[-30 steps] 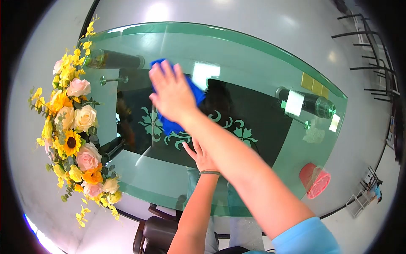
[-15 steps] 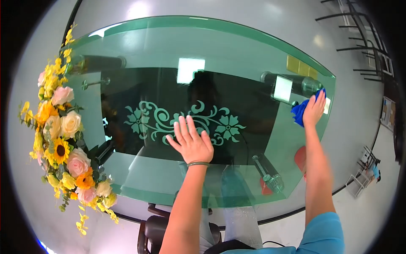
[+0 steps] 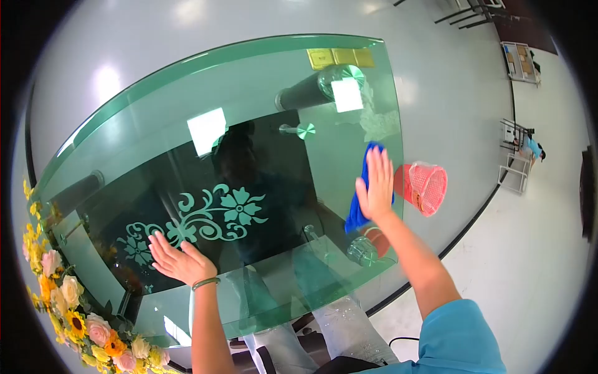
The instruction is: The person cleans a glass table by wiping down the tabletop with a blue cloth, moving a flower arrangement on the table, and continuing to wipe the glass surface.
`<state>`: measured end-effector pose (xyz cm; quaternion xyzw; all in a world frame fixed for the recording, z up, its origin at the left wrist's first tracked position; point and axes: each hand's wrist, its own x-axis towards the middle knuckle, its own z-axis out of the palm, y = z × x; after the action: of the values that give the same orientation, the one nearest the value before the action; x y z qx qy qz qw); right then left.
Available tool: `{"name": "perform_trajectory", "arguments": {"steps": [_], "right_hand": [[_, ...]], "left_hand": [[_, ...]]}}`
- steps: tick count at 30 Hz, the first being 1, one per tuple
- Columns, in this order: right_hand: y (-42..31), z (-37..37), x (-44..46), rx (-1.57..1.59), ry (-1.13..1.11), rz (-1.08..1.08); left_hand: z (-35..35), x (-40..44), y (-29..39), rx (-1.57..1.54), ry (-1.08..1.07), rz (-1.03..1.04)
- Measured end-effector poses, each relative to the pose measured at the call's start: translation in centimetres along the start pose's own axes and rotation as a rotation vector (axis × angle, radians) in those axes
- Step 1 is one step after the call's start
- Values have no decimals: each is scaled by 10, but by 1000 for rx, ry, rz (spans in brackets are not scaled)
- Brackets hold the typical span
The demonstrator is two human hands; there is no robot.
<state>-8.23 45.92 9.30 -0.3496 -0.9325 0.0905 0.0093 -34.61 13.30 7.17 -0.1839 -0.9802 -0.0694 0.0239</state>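
Observation:
A glass-topped table [image 3: 149,81] with a green tint fills the middle of the head view. My right hand [image 3: 377,187] holds a blue cloth [image 3: 356,215] flat against the glass near the right edge, its fingers stretched along the cloth. Whitish wet-looking streaks [image 3: 378,121] mark the glass just beyond that hand. Over the dark panel's floral pattern [image 3: 240,209], at its left end, my left hand [image 3: 180,260] is open with its fingers extended and holds nothing. Whether its palm touches the glass I cannot tell.
Yellow and pink flowers [image 3: 71,290] line the table's left end. A red mesh basket [image 3: 430,187] stands on the floor beyond the right edge. Gold-coloured plates [image 3: 344,57] show at the far right corner. A person [image 3: 534,148] is in the distance near metal frames.
The view has turned and shifted to the right, bringing the red basket into full sight. My right hand has drawn the cloth nearer along the right side. The left hand's fingers point further left.

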Motion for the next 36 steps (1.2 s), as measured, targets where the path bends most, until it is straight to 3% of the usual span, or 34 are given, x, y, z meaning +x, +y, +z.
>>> {"name": "perform_trajectory", "arguments": {"steps": [5,7,10,13,16,21,25,27,28,32,33,36], "right_hand": [[48,20,135,-142,311,182],[57,12,181,-39,347,499],[62,-8,202,113,128,857],[85,1,166,91,140,739],[99,8,70,141,114,650],[95,26,-109,158,178,910],[100,30,-82,87,233,940],[109,32,-16,79,223,726],[87,11,41,41,142,808],[73,4,173,12,213,871],[58,-3,183,33,187,923],[44,13,164,-74,334,698]], "left_hand": [[4,0,-5,25,8,6],[5,0,-6,20,19,10],[6,0,-8,28,26,7],[6,0,-8,27,25,12],[7,0,-7,34,28,17],[4,0,-5,35,6,2],[3,0,-3,22,10,-5],[2,0,-2,27,1,-6],[2,0,-1,26,-3,-5],[2,1,-2,27,-2,7],[2,1,-2,23,-2,10],[0,1,0,3,-7,0]]}}
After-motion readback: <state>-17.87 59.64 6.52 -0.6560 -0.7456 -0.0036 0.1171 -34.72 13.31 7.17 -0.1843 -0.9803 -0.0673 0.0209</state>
